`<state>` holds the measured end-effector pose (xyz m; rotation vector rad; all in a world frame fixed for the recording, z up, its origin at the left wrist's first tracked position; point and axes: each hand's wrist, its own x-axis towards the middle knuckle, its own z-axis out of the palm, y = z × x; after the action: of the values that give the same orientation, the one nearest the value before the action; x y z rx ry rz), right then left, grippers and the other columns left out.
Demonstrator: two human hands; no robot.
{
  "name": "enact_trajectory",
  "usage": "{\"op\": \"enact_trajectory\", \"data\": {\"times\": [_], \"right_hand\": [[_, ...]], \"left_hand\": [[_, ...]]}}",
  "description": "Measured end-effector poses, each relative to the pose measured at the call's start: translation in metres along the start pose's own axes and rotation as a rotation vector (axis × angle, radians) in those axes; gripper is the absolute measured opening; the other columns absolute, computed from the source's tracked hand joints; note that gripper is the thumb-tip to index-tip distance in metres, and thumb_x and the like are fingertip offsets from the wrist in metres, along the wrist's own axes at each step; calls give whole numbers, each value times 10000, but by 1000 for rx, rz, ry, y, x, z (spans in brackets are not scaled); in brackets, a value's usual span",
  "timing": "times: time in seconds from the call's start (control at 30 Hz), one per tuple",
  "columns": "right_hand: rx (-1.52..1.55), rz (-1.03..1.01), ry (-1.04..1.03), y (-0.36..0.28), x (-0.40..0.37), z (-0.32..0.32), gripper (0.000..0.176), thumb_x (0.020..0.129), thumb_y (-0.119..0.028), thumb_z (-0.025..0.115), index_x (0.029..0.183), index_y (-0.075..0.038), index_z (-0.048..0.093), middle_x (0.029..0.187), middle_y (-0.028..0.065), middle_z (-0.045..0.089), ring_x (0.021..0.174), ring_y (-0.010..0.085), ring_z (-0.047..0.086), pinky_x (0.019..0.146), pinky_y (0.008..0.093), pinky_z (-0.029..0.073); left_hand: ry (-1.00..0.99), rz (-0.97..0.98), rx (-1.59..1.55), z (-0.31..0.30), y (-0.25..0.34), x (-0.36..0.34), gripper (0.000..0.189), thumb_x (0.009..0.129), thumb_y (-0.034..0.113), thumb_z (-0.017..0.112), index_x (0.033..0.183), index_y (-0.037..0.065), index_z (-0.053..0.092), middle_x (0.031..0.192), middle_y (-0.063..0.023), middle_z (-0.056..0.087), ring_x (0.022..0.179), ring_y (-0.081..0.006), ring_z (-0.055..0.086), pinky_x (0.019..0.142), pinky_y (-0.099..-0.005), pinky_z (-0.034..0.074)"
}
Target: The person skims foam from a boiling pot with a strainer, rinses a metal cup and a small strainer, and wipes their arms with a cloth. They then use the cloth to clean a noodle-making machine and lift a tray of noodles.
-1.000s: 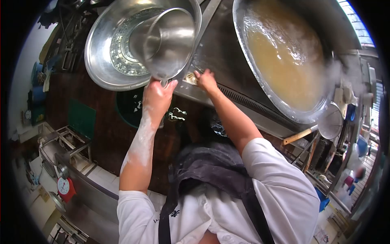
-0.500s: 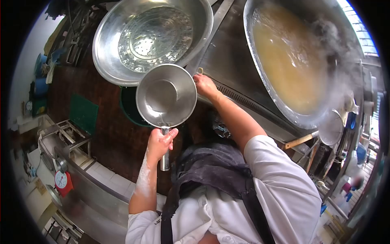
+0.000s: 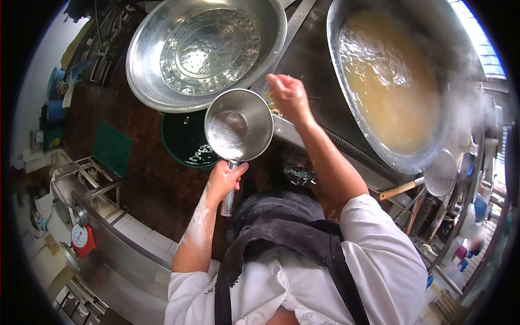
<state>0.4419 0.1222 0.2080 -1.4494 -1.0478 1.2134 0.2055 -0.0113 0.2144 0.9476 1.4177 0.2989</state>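
My left hand [image 3: 226,177] is closed around the handle of a metal ladle pot [image 3: 238,124], whose bowl looks bare inside. The pot is below the rim of a large metal basin [image 3: 142,92] holding clear water over a perforated bottom. My right hand [image 3: 291,97] is raised to the right of the pot, near the basin's right edge. Its fingers are curled, and whatever they may hold is too small to make out. Small pale yellowish pieces [image 3: 275,108] show just beneath this hand, partly hidden.
A big steaming pan [image 3: 338,81] of cloudy yellowish liquid is at the right on a metal stove top [image 3: 303,70]. A dark green bucket [image 3: 168,138] of water stands under the basin. A wooden-handled strainer [image 3: 440,172] lies right; a red scale [image 3: 82,239] is left.
My left hand has moved the ladle pot right and slightly up, uncovering more of the green bucket. My right hand has risen away from the pot's rim and moved right.
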Motion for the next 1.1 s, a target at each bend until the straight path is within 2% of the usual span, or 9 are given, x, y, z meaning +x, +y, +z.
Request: {"op": "enact_trajectory", "data": {"times": [0.13,0.2,0.27,0.37,0.53,0.77,0.87,0.97,1.1], "right_hand": [[-245,-29,-389,-11,-33,52,286,958,-317,639,980,-37,692,762,66,657,734,168,614,696,346,507],[-391,-541,-401,8,-40,56,243,951,-287,652,1037,-69,717,829,66,690,804,152,642,725,325,525],[-405,-117,-230,-13,-42,31,253,932,-272,664,1042,-49,710,889,99,706,830,186,671,731,333,537],[-555,-150,143,65,14,-15,210,891,-163,645,1040,-27,701,945,142,709,888,271,693,778,377,553],[-925,18,-20,162,64,-11,441,815,-225,746,1186,-44,592,1154,246,569,1120,417,555,949,461,484],[-860,-237,-362,198,59,-19,124,813,-105,627,895,-22,672,947,221,655,902,376,648,802,456,520],[-716,-9,-479,161,38,-31,135,842,-96,641,945,-36,703,935,165,702,885,326,680,792,407,530],[-760,-121,-157,154,27,-61,149,857,-107,641,978,-42,698,952,160,715,912,337,693,806,395,538],[-987,234,-42,183,12,-72,460,944,-360,554,1040,89,592,955,297,666,937,440,648,851,485,522]], "left_hand": [[8,-30,15,4,13,4,400,854,309,761,856,-55,595,584,-48,557,424,-133,516,429,-306,429],[3,5,-19,3,4,10,398,864,311,753,852,-54,596,581,-42,551,431,-126,514,429,-303,426],[-27,-7,-61,-1,2,9,385,878,312,740,825,-41,597,571,-30,540,439,-115,509,432,-294,421],[-37,-16,-86,-7,-11,7,372,896,312,725,776,-15,596,561,-11,525,444,-99,496,440,-278,416],[2,7,-109,-9,-18,0,357,906,313,717,730,28,594,560,8,513,447,-83,485,451,-264,415],[40,-44,-131,-17,-34,-3,335,906,311,716,763,27,612,576,17,517,456,-77,491,453,-260,417],[40,-38,-151,-19,-36,-3,332,905,315,716,777,25,618,579,16,519,456,-78,494,453,-260,418],[34,-36,-164,-20,-37,-3,330,906,316,714,789,21,621,578,14,519,454,-80,495,452,-261,419],[38,-14,-176,-18,-33,-5,325,910,309,709,790,20,621,577,11,520,450,-81,494,449,-262,421]]}}
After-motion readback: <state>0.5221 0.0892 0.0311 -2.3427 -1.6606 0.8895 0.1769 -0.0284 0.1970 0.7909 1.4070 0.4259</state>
